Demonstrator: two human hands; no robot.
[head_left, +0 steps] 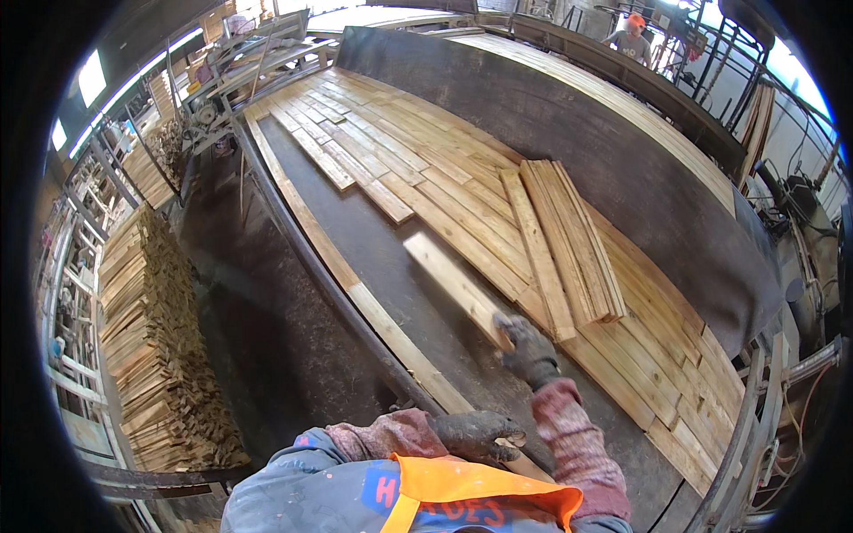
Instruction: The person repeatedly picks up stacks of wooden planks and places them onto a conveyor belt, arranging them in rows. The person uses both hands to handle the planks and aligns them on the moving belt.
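Observation:
My right hand (530,351), in a dark glove, grips the near end of a short pale board (455,286). This board is slightly blurred and lies at an angle over the dark table surface (391,258), beside the rows of laid boards (435,182). Lower down and close to my body is my gloved left hand (478,435), its fingers curled, over the line of boards (391,330) along the table's near edge. What it holds, if anything, is hidden. Just beyond my right hand, several loose boards (569,240) are stacked across the laid rows.
A tall dark panel (551,133) runs along the table's far side. At left, a big stack of boards (160,346) stands beyond the metal table edge (311,253). Another person (629,43) in an orange cap is at the back right, among machinery and pipes.

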